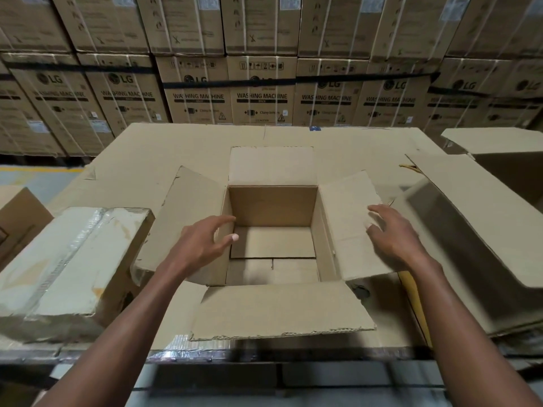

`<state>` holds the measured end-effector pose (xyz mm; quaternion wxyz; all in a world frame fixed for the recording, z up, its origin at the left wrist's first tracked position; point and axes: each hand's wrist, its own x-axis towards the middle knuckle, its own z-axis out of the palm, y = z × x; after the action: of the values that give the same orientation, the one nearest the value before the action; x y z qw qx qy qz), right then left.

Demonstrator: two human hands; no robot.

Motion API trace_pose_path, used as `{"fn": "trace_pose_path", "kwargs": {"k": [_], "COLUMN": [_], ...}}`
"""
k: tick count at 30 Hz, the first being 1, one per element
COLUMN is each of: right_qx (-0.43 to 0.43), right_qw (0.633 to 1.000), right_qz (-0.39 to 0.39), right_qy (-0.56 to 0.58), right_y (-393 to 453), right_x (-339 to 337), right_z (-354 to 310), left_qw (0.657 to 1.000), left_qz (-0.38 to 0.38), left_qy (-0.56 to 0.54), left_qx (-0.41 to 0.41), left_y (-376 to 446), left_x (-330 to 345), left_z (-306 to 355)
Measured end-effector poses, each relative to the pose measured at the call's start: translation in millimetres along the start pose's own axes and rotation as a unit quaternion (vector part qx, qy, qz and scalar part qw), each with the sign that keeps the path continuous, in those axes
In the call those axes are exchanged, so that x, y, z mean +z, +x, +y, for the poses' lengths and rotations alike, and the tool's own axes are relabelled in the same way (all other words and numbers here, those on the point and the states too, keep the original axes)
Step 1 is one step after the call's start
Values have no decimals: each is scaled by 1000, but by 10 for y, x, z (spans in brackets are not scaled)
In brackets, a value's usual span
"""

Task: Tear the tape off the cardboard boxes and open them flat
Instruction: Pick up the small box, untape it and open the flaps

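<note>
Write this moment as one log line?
box: flaps open, empty | left hand: open at left wall | right hand: open on right flap

Stacked cartons [261,92] behind read "LG", "WASHING MACHINE", "Clamp bottom".

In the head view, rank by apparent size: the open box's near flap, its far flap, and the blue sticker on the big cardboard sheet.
1. near flap, though closeness to the camera inflates it
2. far flap
3. blue sticker, clearly smallest
</note>
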<state>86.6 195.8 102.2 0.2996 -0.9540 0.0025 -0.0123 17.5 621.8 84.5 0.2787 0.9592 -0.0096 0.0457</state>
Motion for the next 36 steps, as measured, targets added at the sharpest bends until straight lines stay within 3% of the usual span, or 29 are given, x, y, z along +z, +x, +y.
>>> {"fn": "trace_pose_path", "kwargs": {"k": [2,5,15,18,22,26,36], "right_qx": [-13,-29,-90,-94,-96,-93,-83], "right_qw": [997,994,994,994,994,995,993], "right_qz": [-25,-17,-68,-61,-53,-49,-85], "right_qy": [75,101,12,3,-3,-4,-24], "right_y": [-9,-2,-8,-12,-26,-27,77], "right_x": [-68,-193,-55,-2,0,-21,-44], "right_z": [-33,-198,-938,-996,-988,-971,-978], "left_qw": [1000,1000,997,988,979,991,999], "left_qz": [3,11,71,114,93,83,20], "left_qy": [-8,-24,-4,36,29,-20,-48], "left_qx": [-6,-15,-42,-95,-181,-101,-3], "left_y": [-40,-68,-133,-139,-131,-177,81], "left_x": [-17,-41,-251,-375,-548,-593,-747], "left_z": [-9,-38,-41,-116,-267,-266,38]}}
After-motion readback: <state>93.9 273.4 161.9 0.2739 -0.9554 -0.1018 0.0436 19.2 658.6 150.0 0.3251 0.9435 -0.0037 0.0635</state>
